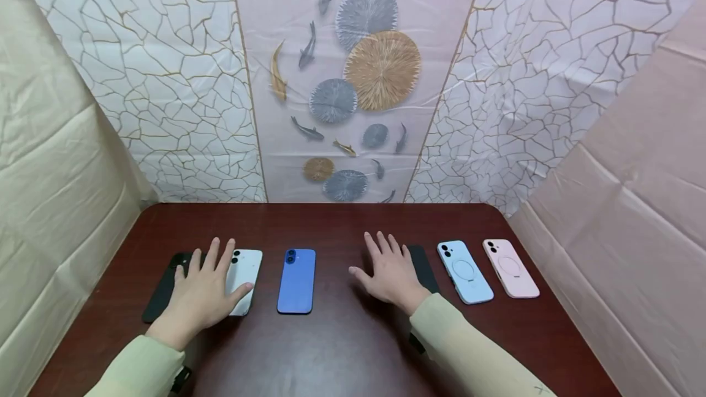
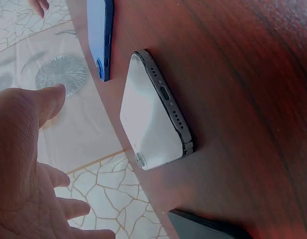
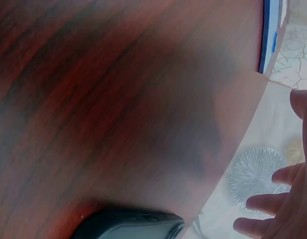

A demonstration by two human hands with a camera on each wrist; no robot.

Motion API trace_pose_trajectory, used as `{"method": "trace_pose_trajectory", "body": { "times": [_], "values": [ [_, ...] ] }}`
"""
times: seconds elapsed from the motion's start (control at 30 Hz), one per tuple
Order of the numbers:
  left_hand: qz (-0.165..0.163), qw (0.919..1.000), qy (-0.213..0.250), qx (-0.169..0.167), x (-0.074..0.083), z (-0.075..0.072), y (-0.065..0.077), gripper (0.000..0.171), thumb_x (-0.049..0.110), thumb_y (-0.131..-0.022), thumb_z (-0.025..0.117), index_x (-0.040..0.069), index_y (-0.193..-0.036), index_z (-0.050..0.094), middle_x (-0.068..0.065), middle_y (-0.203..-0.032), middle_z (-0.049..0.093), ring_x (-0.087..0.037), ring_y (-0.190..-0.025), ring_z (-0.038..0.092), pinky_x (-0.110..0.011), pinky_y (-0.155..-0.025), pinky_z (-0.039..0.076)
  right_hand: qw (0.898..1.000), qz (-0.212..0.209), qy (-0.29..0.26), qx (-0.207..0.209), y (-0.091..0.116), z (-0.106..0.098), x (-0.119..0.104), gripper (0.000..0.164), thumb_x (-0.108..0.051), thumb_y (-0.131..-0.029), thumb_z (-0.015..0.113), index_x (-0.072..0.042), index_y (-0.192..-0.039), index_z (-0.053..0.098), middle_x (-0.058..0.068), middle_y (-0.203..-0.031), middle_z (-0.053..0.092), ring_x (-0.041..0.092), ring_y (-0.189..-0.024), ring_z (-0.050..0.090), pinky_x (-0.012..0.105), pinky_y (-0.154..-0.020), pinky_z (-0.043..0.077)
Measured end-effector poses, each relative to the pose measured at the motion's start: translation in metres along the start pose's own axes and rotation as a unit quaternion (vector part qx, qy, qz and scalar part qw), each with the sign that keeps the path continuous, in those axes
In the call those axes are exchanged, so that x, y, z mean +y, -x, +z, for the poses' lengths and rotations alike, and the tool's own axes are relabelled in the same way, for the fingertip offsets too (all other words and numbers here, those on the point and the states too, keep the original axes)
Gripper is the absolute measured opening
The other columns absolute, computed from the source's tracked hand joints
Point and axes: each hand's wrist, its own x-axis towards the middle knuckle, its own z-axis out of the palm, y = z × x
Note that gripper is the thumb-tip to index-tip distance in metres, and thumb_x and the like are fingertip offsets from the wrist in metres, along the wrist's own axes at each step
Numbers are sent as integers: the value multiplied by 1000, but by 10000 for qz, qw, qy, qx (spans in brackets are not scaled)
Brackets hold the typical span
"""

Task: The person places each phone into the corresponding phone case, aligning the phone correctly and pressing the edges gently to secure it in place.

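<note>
My left hand hovers with spread fingers over a white phone and the edge of a black phone. In the left wrist view there is a gap between this hand and the white phone, whose charging port edge faces the camera. My right hand, fingers extended, is above the table beside a dark phone that it partly covers. Nothing is held in either hand. Between the hands a blue phone lies back up.
On the right lie a light blue phone and a pink phone, each with a ring on its back. The dark red wooden table has patterned cloth behind it and plain cloth hangings at both sides.
</note>
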Motion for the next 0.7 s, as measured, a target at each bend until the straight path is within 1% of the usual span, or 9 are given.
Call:
{"method": "trace_pose_trajectory", "body": {
  "times": [0.17,0.3,0.37,0.43,0.53,0.63,0.7],
  "values": [
    [46,10000,12,-22,0,1,-2,100,64,-86,58,9,-155,13,-27,-155,15,-58,-131,24,-76,-96,22,9999,33,-111,-30,0,-1,4,87,-70,-88,45,-18,-155,24,16,-154,29,37,-140,25,60,-108,24],
    [68,9998,153,-85,2,1,-2,101,65,-86,57,8,-155,11,-27,-155,15,-58,-131,25,-76,-96,22,9998,104,-165,-60,-1,-1,7,87,-69,-89,45,-15,-154,26,18,-152,33,38,-136,31,57,-105,31],
    [117,9997,213,-54,3,2,-4,100,65,-86,56,7,-155,12,-28,-155,16,-57,-130,27,-75,-96,23,9997,174,-181,-35,-1,-2,10,87,-68,-89,48,-13,-153,27,19,-150,35,39,-134,34,57,-102,35],
    [189,9995,251,25,5,4,-5,99,65,-87,56,6,-154,14,-28,-154,19,-56,-128,30,-74,-96,26,9995,268,-174,-54,-2,-4,13,88,-67,-88,51,-11,-153,27,20,-148,36,40,-132,36,56,-98,39],
    [279,9989,321,201,11,7,-7,97,63,-87,58,4,-153,19,-29,-150,28,-53,-123,39,-70,-93,33,9986,482,-171,-164,-2,-7,19,92,-66,-87,55,-10,-153,25,21,-147,37,42,-130,37,57,-94,42],
    [313,9982,421,278,20,12,-11,95,63,-86,59,2,-151,24,-28,-143,36,-49,-117,46,-67,-89,38,9964,794,-190,-235,-3,-9,26,94,-65,-85,58,-8,-153,25,23,-144,39,44,-128,39,58,-91,44],
    [313,9981,453,274,27,16,-14,95,64,-85,59,1,-149,29,-29,-138,40,-47,-115,48,-64,-87,41,9943,1010,-220,-265,-4,-10,30,94,-64,-85,58,-7,-152,25,24,-142,40,45,-126,40,58,-88,45]
  ]
}}
